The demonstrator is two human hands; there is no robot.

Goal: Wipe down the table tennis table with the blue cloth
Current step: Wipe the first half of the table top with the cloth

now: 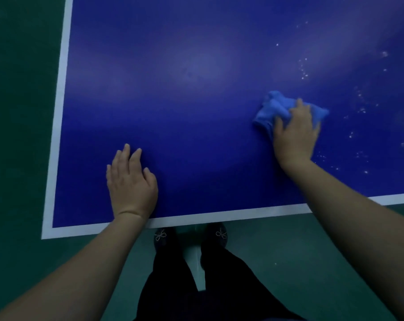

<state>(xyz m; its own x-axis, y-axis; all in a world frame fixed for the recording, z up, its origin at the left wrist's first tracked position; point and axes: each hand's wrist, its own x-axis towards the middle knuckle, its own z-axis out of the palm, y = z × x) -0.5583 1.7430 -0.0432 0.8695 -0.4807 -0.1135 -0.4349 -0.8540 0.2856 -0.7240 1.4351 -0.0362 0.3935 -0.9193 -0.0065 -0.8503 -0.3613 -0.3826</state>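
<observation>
Blue cloth under right hand — droplets beyond | green floor

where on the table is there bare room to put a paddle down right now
Bare blue stretches between the left hand and the right hand, and across the far area bordered by the white line along the table's left edge. Right of the blue cloth, white specks litter the table.

No text, label, brand, number or sign can be read anywhere
</observation>
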